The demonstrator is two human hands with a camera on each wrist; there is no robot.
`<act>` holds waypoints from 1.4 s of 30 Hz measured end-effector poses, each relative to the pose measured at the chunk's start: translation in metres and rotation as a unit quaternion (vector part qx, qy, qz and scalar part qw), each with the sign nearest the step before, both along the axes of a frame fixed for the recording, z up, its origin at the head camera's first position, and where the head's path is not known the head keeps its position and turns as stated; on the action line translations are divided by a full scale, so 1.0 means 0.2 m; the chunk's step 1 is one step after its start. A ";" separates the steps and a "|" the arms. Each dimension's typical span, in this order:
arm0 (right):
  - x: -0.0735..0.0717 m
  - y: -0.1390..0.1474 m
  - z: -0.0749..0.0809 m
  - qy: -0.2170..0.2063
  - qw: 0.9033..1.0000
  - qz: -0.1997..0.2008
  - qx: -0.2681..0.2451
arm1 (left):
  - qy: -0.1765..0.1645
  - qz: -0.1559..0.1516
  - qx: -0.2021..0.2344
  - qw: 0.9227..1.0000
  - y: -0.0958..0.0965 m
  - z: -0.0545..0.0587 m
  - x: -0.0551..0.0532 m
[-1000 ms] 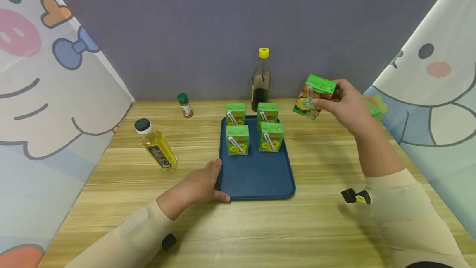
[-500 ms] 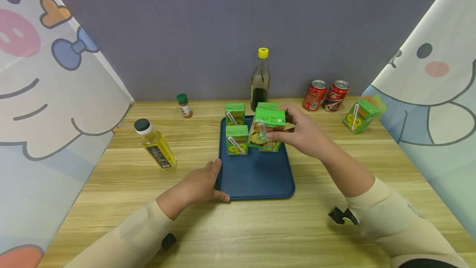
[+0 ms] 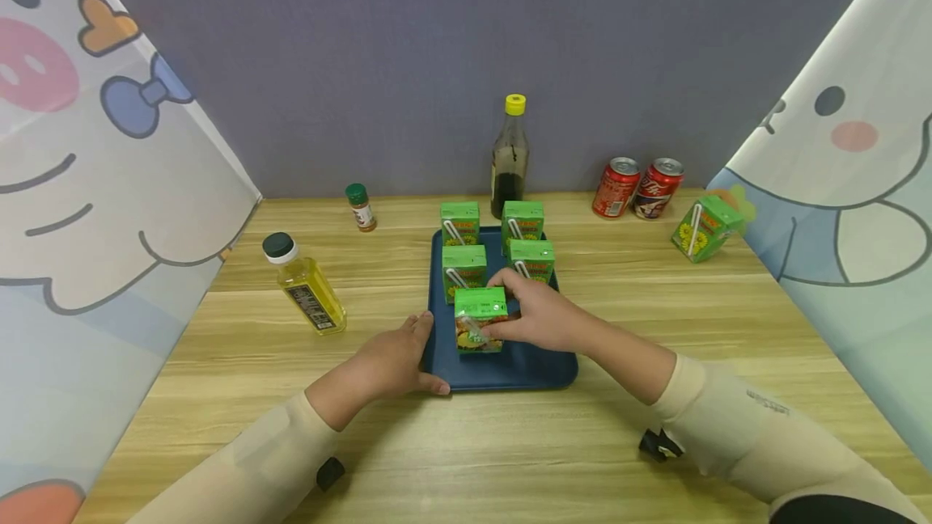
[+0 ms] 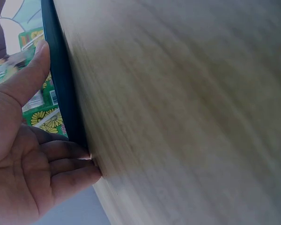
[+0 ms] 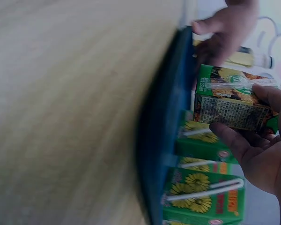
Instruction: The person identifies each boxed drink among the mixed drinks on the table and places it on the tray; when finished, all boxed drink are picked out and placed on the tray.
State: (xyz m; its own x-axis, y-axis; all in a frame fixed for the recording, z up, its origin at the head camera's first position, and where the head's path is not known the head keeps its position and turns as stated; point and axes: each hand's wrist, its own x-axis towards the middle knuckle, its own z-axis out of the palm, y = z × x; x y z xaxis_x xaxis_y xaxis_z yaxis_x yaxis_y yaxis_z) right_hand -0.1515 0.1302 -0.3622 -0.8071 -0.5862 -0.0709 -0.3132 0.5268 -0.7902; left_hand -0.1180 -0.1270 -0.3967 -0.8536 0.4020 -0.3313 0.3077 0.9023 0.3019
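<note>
My right hand [image 3: 542, 315] grips a green drink carton [image 3: 472, 340] with a brown picture and a wrapped straw, thumb on its front face. It is upright over the left front part of the blue tray [image 3: 502, 378], low over the surface in the head view. In the right wrist view the thumb and fingers span the carton [image 5: 232, 108]. Several green cartons with yellow flowers, such as one carton [image 3: 464, 261], stand in two rows behind it. My left hand [image 3: 393, 358] rests against the tray's left edge, its fingers extended and thumb at the front left corner.
Left of the tray stand an oil bottle [image 3: 315, 293] and a small green-capped spice jar [image 3: 362, 207]. A yellow-capped dark bottle [image 3: 510, 164] is right behind it. Two red cans [image 3: 617, 188] and another flower carton [image 3: 702, 229] stand at the back right.
My right hand has brought the brown-pictured carton from the right, across the flower cartons, to the tray's front left part. The red cans came into sight. My left hand stays at the tray.
</note>
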 end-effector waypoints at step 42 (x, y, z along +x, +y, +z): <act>-0.19 0.51 0.43 0.211 0.951 -0.214 -0.078 | 0.004 -0.006 0.007 1.000 -0.01 0.00 0.01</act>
State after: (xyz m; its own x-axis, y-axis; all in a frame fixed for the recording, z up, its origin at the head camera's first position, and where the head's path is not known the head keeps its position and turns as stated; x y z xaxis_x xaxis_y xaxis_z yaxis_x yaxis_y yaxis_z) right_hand -0.1898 0.2326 -0.2752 -0.9115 -0.1748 0.3723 -0.4026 0.5646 -0.7206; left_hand -0.1166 -0.1291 -0.3963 -0.8508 0.4171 -0.3195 0.3210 0.8941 0.3125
